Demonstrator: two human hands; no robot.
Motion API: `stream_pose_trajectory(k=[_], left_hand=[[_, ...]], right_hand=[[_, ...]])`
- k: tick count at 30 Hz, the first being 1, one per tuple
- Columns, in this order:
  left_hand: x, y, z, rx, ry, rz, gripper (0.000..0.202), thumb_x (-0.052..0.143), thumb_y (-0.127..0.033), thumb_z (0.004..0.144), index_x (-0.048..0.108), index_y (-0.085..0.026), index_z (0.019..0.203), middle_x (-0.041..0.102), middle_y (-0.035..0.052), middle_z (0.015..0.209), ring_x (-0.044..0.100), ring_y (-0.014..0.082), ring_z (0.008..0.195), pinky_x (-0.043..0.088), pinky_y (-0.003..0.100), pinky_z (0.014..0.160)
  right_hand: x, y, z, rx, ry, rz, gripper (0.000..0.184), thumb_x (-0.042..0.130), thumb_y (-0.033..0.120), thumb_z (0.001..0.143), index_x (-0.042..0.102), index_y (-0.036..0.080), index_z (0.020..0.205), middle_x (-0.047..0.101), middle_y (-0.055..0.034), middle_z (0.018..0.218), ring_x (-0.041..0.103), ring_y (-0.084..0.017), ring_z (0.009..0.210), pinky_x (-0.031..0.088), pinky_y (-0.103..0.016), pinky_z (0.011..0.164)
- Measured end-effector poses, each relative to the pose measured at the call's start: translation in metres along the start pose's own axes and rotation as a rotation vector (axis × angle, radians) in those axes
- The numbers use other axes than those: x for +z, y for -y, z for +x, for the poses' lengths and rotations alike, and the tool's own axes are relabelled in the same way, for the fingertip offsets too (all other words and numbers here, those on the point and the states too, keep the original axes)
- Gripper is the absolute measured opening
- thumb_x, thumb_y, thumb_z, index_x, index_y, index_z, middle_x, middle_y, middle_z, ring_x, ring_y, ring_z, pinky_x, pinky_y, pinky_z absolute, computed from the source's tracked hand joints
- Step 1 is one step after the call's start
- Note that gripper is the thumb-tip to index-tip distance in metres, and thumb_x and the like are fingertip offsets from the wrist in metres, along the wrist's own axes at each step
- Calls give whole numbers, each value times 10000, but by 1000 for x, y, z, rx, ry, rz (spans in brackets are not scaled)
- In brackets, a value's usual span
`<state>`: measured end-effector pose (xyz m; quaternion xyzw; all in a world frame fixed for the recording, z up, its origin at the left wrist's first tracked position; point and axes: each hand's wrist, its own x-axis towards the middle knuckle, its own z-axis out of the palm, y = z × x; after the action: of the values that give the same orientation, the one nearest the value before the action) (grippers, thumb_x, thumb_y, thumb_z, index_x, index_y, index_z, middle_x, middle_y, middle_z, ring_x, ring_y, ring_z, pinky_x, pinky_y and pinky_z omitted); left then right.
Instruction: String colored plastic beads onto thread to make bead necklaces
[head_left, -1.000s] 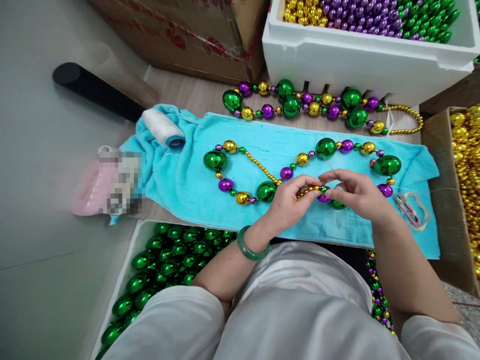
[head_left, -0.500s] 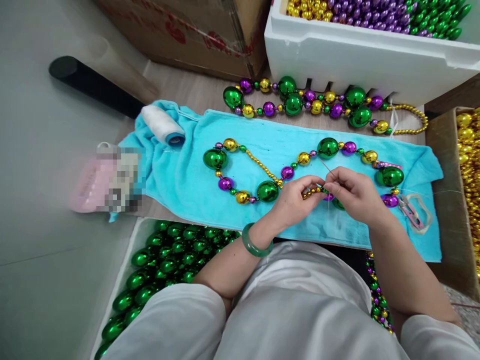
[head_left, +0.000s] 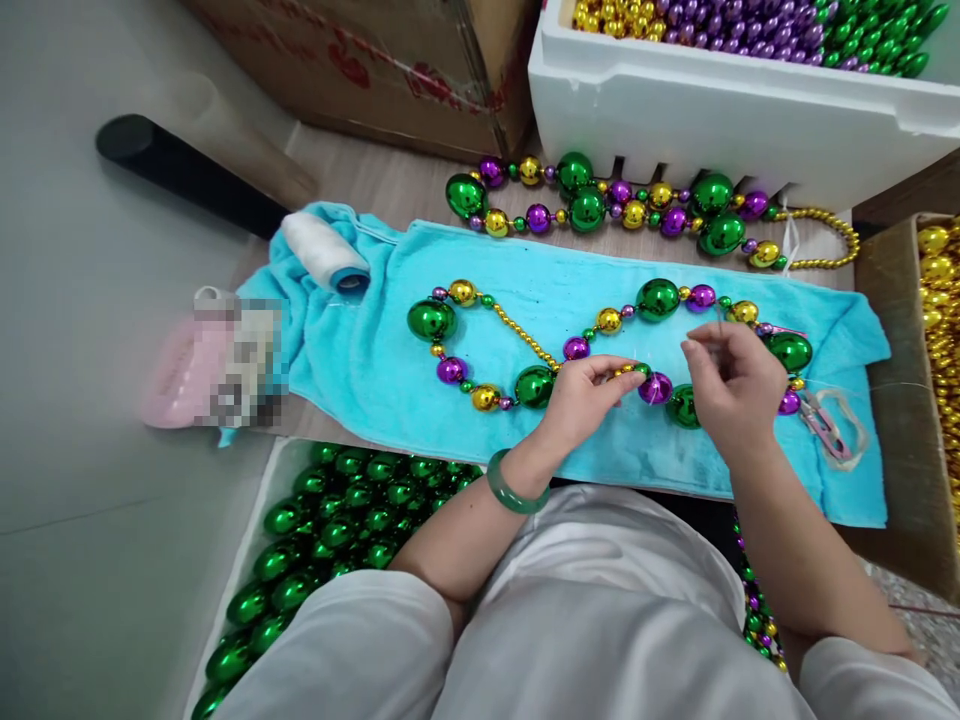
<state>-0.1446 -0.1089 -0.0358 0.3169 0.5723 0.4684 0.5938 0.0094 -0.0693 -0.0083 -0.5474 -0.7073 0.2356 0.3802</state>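
A bead necklace of green, purple and gold balls lies in a loop on the blue towel. My left hand pinches the strand between thumb and fingertips, at small gold and green beads beside a purple ball. Apart from it to the right, my right hand is closed in a pinch on a thin needle that sticks up past the fingers. A fine thread shows faintly near the purple ball. Beneath the right hand, part of the necklace is hidden.
A thread spool lies on the towel's left part, pink thread snips on its right. Behind are a finished-looking necklace and a white foam box of beads. Green balls fill a container at front left; a carton stands right.
My right hand has moved right, away from my left hand, carrying the needle. My left hand keeps its pinch on the strand, and the purple ball beside it is now uncovered.
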Motion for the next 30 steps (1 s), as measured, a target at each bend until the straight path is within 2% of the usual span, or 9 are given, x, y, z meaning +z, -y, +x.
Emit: stream_pose_trajectory(k=[2,6,8,13,18,22,24,27,30], left_hand=[[0,-1,1,-43,-18,-70,273,732,-344,695,730,-134,869,544,-29,541,447,63,485,354,189,444],[1,-4,2,-60,4,-165,228,681,-323,735,729,-126,839,617,22,698,491,71,570,348,170,426],[1,-4,2,-40,36,-148,221,646,-315,767,732,-127,844,624,32,734,475,62,554,346,173,423],[-1,-1,3,-12,24,-3,240,615,-345,804,712,-126,825,568,8,648,443,55,490,338,182,422],[-4,2,4,-14,6,75,259,599,-372,820,674,-130,764,485,-32,549,413,56,450,326,195,432],[-3,7,6,69,-23,109,266,601,-365,817,658,-139,689,535,-11,651,431,55,487,358,207,457],[-2,9,6,109,-19,128,274,592,-358,824,649,-140,669,570,6,724,448,57,514,373,206,466],[-2,9,6,132,11,149,296,572,-368,842,637,-142,661,582,18,738,474,71,547,384,208,473],[-3,5,4,149,27,192,346,550,-382,857,598,-146,609,567,19,692,504,95,595,397,214,498]], right_hand=[[3,4,-17,38,2,4,168,579,331,851,671,201,800,593,-19,637,470,-136,529,395,-291,547],[22,8,-47,213,197,94,256,616,388,826,711,178,937,563,8,574,445,-121,488,375,-273,511],[32,7,-52,313,233,152,284,642,397,804,713,165,953,507,35,532,401,-106,470,343,-261,494],[34,5,-49,468,179,397,177,636,323,787,649,169,701,456,43,542,354,-84,499,289,-236,481],[24,1,-52,512,164,452,215,621,378,798,640,167,768,470,34,576,340,-84,486,263,-233,448],[35,-1,-60,526,166,326,321,650,410,781,668,157,978,468,41,559,317,-86,464,260,-237,430],[42,-1,-61,520,157,355,371,677,400,755,643,165,1040,491,45,584,310,-81,463,272,-235,431],[48,0,-58,512,163,492,266,646,399,780,615,173,918,509,40,596,362,-84,477,310,-234,447],[43,2,-55,476,135,453,224,603,395,820,589,174,786,448,48,554,359,-85,494,296,-230,462]])
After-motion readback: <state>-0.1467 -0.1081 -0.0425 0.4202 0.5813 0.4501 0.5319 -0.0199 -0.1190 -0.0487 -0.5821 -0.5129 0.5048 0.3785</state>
